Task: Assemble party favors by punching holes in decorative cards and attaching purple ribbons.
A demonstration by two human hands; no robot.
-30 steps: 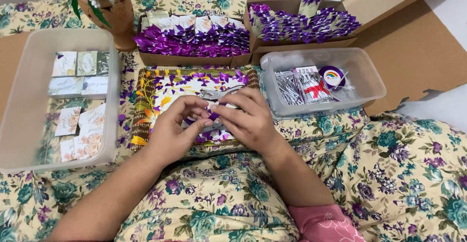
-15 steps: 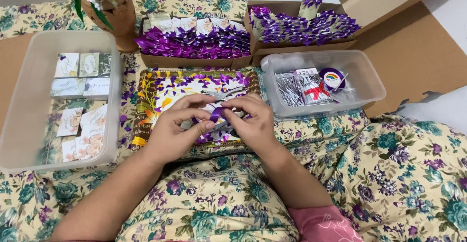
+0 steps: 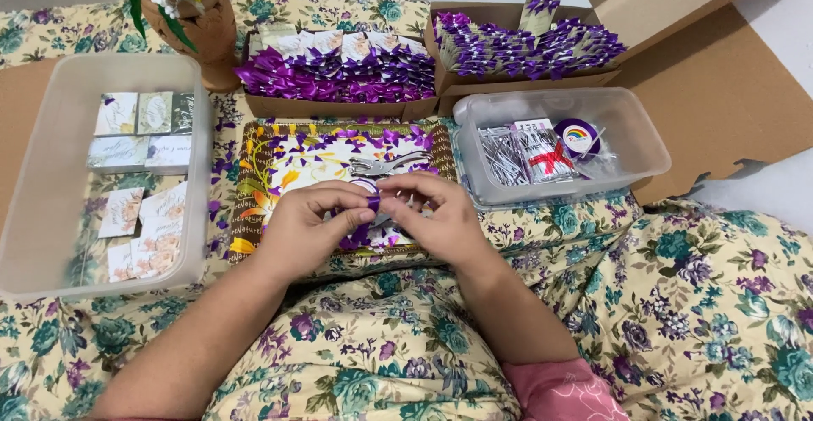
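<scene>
At the far left sits one clear plastic bin [image 3: 34,243] holding small printed cards [image 3: 140,133], roughly nine in loose rows. Behind it stands one brown vase [image 3: 199,31] with yellow flowers. Near the middle, one patterned tray [image 3: 254,175] lies on the floral cloth, with one metal tool [image 3: 385,165] on it. Over the tray's near edge the left hand [image 3: 309,226] and the right hand [image 3: 436,218] meet, fingertips of both pinching one small purple ribbon piece [image 3: 373,204] between them. Beyond the tray, two cardboard boxes [image 3: 339,103] [image 3: 525,78] hold purple-bowed packets, too many to count. At the right, a second clear bin [image 3: 644,146] holds one purple ribbon spool [image 3: 577,135] and bundles of silvery ties [image 3: 508,154].
</scene>
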